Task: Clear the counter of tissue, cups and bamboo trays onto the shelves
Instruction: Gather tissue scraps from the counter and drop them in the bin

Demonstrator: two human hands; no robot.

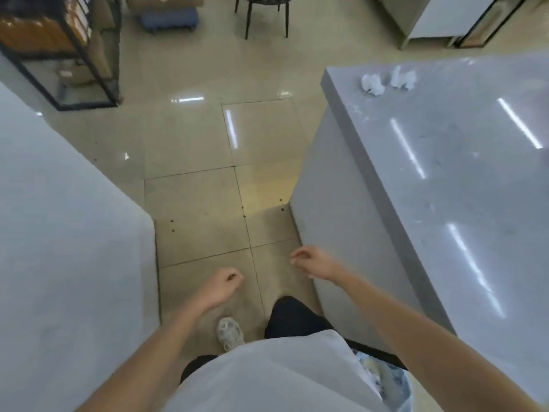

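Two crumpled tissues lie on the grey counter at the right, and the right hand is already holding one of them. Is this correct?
Not quite. The head view shows both tissues on the counter, but the right hand holds nothing; it hangs loosely curled, far from them.

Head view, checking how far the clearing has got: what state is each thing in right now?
Left tissue wad: crumpled, lying on the counter near its far corner.
Right tissue wad: crumpled, lying beside the first, apart from it.
Grey counter: tissue not yet cleared; no cups or trays in view.
Left hand: fingers loosely curled, holding nothing.
Right hand: fingers loosely curled, holding nothing.
Black-framed shelf: holds boxes, blurred.
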